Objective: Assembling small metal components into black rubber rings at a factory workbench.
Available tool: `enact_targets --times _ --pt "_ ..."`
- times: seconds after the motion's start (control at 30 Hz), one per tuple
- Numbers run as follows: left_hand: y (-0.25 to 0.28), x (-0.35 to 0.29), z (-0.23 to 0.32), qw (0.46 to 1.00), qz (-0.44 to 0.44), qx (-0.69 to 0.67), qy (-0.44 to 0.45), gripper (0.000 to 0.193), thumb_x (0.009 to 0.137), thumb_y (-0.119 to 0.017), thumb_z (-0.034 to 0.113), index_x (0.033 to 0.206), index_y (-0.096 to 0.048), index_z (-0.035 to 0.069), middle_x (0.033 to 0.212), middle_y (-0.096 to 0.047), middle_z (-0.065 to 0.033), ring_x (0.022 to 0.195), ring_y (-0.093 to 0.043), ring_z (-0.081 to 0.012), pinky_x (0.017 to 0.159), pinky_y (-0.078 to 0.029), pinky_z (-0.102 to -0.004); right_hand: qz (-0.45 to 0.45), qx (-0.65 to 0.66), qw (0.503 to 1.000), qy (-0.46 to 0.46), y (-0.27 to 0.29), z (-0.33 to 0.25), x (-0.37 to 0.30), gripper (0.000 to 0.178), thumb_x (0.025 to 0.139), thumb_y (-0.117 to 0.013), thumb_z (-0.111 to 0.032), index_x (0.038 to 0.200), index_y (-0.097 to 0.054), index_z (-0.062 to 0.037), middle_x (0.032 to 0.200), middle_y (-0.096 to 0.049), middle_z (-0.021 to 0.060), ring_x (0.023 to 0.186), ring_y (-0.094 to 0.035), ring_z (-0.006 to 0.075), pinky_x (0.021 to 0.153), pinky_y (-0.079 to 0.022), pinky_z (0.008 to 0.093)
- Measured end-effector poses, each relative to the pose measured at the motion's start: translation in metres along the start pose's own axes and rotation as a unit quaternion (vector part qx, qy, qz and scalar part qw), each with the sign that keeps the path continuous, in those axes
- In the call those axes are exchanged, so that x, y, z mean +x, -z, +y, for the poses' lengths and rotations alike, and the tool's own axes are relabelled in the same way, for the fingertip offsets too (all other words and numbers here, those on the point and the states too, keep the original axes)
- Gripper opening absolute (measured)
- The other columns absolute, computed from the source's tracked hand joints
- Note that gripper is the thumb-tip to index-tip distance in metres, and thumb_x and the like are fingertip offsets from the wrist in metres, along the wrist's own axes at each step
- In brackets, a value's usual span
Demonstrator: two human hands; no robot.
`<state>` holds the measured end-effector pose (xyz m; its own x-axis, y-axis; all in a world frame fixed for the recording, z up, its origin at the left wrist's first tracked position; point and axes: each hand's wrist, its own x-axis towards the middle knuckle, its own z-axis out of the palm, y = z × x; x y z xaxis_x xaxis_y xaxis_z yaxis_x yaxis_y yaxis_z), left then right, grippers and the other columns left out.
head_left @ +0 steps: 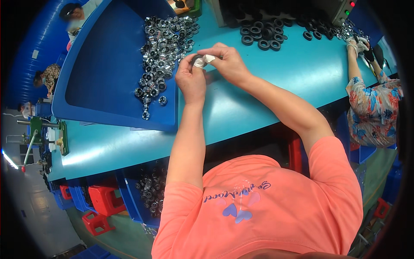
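Coral cloth covers the person closest to me, in a loose shirt [276,203]. Beneath the table [241,108] sit a blue bin [130,200] of dark round parts [151,190] and some red stools [105,200]. Over the teal top, 2 hands meet just beside the tray's right edge: the left hand [192,82] and right hand [231,65] both pinch 1 small dark part [197,57], fingers nearly together around it and partly hiding it. White covers [199,63] wrap both thumbs. In the blue tray [108,113], clear, shiny pieces [161,49] heap along the right side. Farther back lie black rings [267,36], near a box [343,14] with red and green lights. At right, a co-worker [373,110] in floral cloth works with gloved hands [359,45]. Off left stand a green press [36,129] and 3 people [51,77].
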<state>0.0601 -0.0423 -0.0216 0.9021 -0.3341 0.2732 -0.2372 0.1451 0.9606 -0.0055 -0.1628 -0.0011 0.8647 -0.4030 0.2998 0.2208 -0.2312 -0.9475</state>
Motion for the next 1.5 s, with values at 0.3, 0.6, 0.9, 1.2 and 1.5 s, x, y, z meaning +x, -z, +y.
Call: enact_targets --times 0.3,0.6,0.9,1.2,1.5 --pt "0.000 0.004 0.010 0.995 -0.062 -0.077 0.029 0.023 0.097 -0.064 0.010 0.118 -0.070 0.003 0.090 -0.071 -0.0029 0.069 -0.064 -0.0072 0.055 -0.056 -0.0237 -0.015 0.133 0.985 -0.105 0.011 -0.001 0.008 0.028 0.089 -0.066 -0.004 0.115 -0.071 0.0035 0.109 -0.072 0.0134 0.097 -0.067 0.0181 0.087 -0.053 0.0308" --pt "0.001 0.004 0.002 0.998 -0.011 0.034 0.045 0.023 0.095 -0.061 0.004 0.116 -0.072 0.004 0.085 -0.071 -0.0034 0.060 -0.062 -0.0081 0.046 -0.052 -0.0252 0.015 0.065 0.995 -0.075 -0.003 -0.001 0.000 0.026 0.088 -0.066 -0.002 0.113 -0.072 0.0031 0.107 -0.073 0.0130 0.098 -0.068 0.0183 0.088 -0.054 0.0304" --pt "-0.001 0.002 0.012 0.999 -0.008 0.013 0.049 0.022 0.097 -0.060 0.008 0.115 -0.073 0.005 0.079 -0.068 -0.0028 0.058 -0.059 -0.0073 0.043 -0.049 -0.0253 -0.002 0.114 0.990 -0.085 0.001 0.000 0.004 0.025 0.088 -0.066 -0.003 0.112 -0.073 0.0004 0.104 -0.073 0.0120 0.094 -0.070 0.0190 0.083 -0.056 0.0313" --pt "0.009 0.010 -0.004 0.991 -0.031 0.107 0.080 0.031 0.094 -0.061 0.007 0.125 -0.069 0.006 0.085 -0.069 -0.0031 0.068 -0.062 -0.0093 0.056 -0.052 -0.0245 -0.017 0.095 0.990 -0.108 -0.001 0.007 0.005 0.035 0.089 -0.066 -0.005 0.122 -0.065 0.0071 0.108 -0.071 0.0133 0.096 -0.070 0.0203 0.083 -0.056 0.0321" --pt "0.004 0.006 -0.014 0.980 -0.117 0.152 -0.059 0.049 0.089 -0.066 0.001 0.138 -0.059 0.006 0.107 -0.070 -0.0051 0.088 -0.065 -0.0108 0.065 -0.055 -0.0252 -0.032 0.173 0.965 -0.194 0.008 0.011 0.012 0.037 0.091 -0.069 -0.009 0.125 -0.062 0.0047 0.108 -0.069 0.0137 0.097 -0.067 0.0188 0.086 -0.055 0.0300"
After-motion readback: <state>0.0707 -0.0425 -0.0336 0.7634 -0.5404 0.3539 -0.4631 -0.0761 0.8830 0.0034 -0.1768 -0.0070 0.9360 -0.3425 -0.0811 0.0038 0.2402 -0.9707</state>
